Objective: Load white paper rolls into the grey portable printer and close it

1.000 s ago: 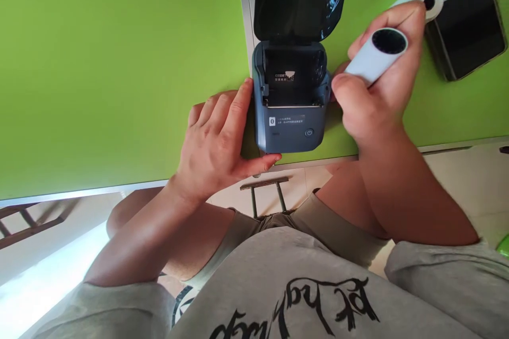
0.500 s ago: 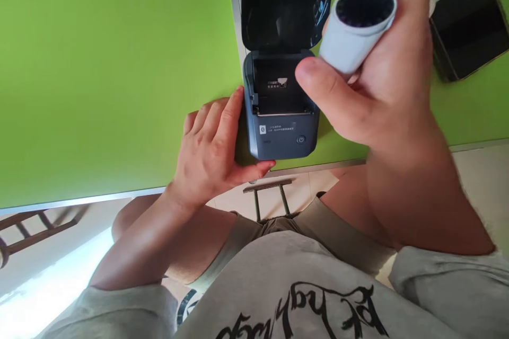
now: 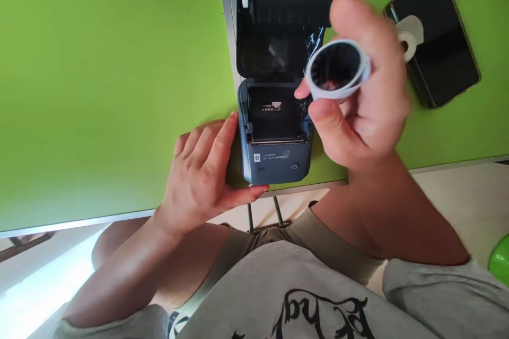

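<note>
A dark blue-grey label printer (image 3: 276,172) sits near the front edge of the green table with its black lid (image 3: 258,47) swung back. Its paper bay is exposed, with a small printed sticker inside. My left hand (image 3: 201,172) grips the printer's left side, the thumb along its front edge. Above the right side of the bay, my right hand (image 3: 369,79) holds a white label roll (image 3: 360,85) between thumb and fingers. One round end of the roll, dark inside its white rim, faces up toward me. Some fingers are hidden behind the roll.
A black box (image 3: 445,42) stands on the green table (image 3: 119,63) at the right, with a small white roll (image 3: 411,37) on it. A grey seam (image 3: 228,10) runs behind the printer. Below the front edge are my legs and a stool.
My right hand and the label roll have shifted lower in view and tipped, showing more of the roll's end. The whole scene has dropped slightly; my left hand stays on the printer.
</note>
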A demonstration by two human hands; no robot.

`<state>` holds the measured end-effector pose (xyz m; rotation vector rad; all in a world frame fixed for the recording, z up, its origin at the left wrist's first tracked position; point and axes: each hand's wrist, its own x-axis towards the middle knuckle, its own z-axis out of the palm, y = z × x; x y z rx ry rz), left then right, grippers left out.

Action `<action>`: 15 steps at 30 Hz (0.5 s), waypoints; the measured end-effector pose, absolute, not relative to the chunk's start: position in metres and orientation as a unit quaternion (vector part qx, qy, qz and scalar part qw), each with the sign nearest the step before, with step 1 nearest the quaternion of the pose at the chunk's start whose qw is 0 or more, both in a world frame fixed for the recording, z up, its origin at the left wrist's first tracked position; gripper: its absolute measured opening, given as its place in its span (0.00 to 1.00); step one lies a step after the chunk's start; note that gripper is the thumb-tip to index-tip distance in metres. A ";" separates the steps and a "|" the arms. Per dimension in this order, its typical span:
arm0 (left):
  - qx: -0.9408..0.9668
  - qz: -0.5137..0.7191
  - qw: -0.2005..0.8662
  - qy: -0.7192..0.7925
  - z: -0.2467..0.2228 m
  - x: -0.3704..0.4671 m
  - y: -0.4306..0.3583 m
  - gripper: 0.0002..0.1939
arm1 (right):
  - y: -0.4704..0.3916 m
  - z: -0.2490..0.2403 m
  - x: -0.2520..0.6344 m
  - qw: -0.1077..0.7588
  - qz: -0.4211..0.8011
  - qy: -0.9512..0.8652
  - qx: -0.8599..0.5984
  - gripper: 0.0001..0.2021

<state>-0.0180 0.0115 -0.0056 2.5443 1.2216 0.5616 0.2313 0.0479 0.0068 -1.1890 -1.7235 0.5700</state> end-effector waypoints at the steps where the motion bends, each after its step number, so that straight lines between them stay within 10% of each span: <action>1: 0.876 0.196 0.134 0.421 -0.005 -0.018 0.012 0.53 | 0.047 0.008 0.230 0.470 0.190 -0.738 -0.446 0.23; 15: 0.874 0.192 0.129 0.428 -0.005 -0.017 0.011 0.53 | 0.046 0.000 0.215 0.508 0.210 -0.739 -0.389 0.15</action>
